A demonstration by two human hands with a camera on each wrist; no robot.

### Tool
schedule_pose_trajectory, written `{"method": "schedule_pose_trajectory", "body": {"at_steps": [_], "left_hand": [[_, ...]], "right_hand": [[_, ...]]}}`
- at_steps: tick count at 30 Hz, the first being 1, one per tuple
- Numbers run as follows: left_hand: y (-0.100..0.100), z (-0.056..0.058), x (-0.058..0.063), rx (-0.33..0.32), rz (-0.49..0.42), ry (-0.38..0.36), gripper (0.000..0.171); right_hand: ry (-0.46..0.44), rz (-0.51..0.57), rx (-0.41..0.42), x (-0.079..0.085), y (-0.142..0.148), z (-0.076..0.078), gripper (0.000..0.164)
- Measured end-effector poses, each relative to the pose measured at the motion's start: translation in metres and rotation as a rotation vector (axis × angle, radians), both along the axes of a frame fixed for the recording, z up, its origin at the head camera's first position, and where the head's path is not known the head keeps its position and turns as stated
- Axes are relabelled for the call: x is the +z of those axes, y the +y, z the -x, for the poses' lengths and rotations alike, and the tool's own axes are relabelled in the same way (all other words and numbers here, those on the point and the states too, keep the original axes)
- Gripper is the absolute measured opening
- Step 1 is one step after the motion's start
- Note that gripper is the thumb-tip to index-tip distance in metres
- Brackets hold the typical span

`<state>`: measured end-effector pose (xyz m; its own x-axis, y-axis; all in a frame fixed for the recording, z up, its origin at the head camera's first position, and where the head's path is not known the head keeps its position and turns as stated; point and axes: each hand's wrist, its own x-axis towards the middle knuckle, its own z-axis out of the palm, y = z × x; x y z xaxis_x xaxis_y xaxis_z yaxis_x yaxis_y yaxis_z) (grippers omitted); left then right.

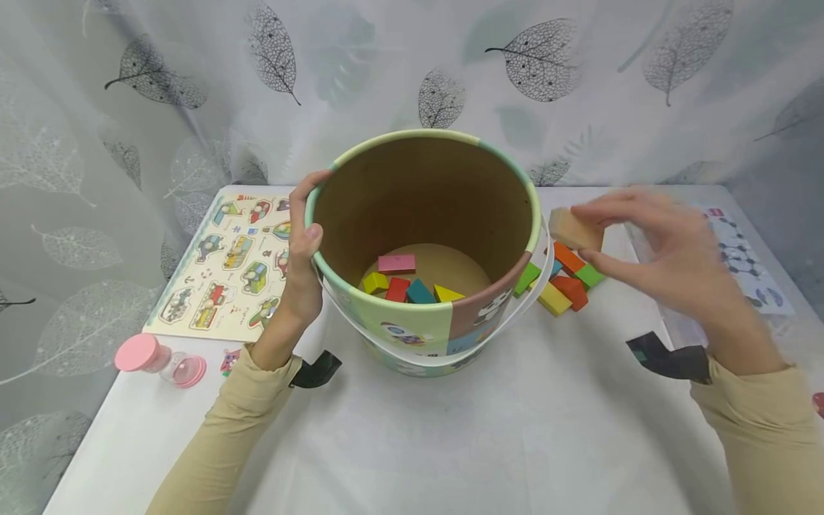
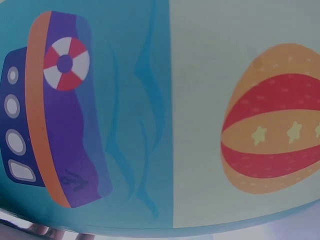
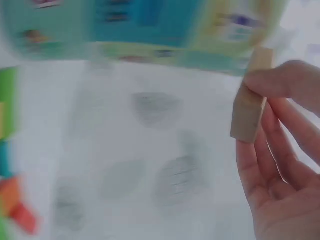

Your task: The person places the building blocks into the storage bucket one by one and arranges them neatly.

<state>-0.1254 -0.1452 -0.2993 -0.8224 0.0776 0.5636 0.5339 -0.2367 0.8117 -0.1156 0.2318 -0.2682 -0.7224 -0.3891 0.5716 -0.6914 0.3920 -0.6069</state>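
A plain wooden block, pinched in the right hand, up beside the bucket's rim!
Thumb and fingertips of that right hand (image 1: 676, 254) are parted just by the block's width, the wooden block (image 1: 574, 229) firmly between them, above a loose pile on the table: a yellow block (image 1: 551, 299) in front, orange, red and green around it. Over on the other side, the left hand (image 1: 301, 261) curls round the rim of the picture-printed bucket (image 1: 425, 189); inside, on the bottom, sit a pink block (image 1: 396, 264) and red, teal and yellow ones. Beyond that hand, a vehicle puzzle board (image 1: 234, 268).
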Motion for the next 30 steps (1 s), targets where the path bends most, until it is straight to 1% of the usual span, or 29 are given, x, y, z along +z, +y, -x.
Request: {"method": "schedule_pose_trajectory", "body": {"at_steps": [2,3,5,6,8,11,14,17,22,30], "left_hand": [[0.000,-0.001,0.000,0.001,0.000,-0.001,0.066],[-0.001,-0.002,0.001,0.002,0.001,-0.002,0.066],[-0.001,-0.003,0.001,0.003,0.002,-0.004,0.066],[-0.001,-0.003,0.001,0.003,0.002,-0.003,0.066],[-0.001,-0.003,0.001,-0.005,-0.004,-0.004,0.065],[0.000,-0.002,0.001,-0.019,-0.008,-0.001,0.065],[0.001,-0.001,0.000,-0.025,-0.007,-0.004,0.065],[0.001,-0.001,-0.001,-0.012,0.002,-0.008,0.066],[-0.001,-0.001,-0.001,0.000,0.009,-0.009,0.067],[-0.001,0.000,-0.002,-0.014,-0.003,-0.002,0.065]], "right_hand": [[-0.004,0.138,0.056,0.020,-0.009,-0.001,0.056],[-0.003,0.177,0.076,0.029,-0.014,-0.001,0.054],[0.008,0.244,0.146,0.041,-0.027,0.001,0.047],[0.022,0.241,0.170,0.045,-0.033,0.003,0.047],[0.059,0.191,0.201,0.051,-0.044,0.008,0.049],[0.101,0.135,0.221,0.056,-0.060,0.013,0.052],[0.098,0.140,0.242,0.058,-0.072,0.016,0.052],[0.088,0.144,0.253,0.060,-0.079,0.017,0.051],[0.101,0.129,0.260,0.063,-0.085,0.018,0.050],[0.094,0.139,0.296,0.063,-0.085,0.020,0.046]]}}
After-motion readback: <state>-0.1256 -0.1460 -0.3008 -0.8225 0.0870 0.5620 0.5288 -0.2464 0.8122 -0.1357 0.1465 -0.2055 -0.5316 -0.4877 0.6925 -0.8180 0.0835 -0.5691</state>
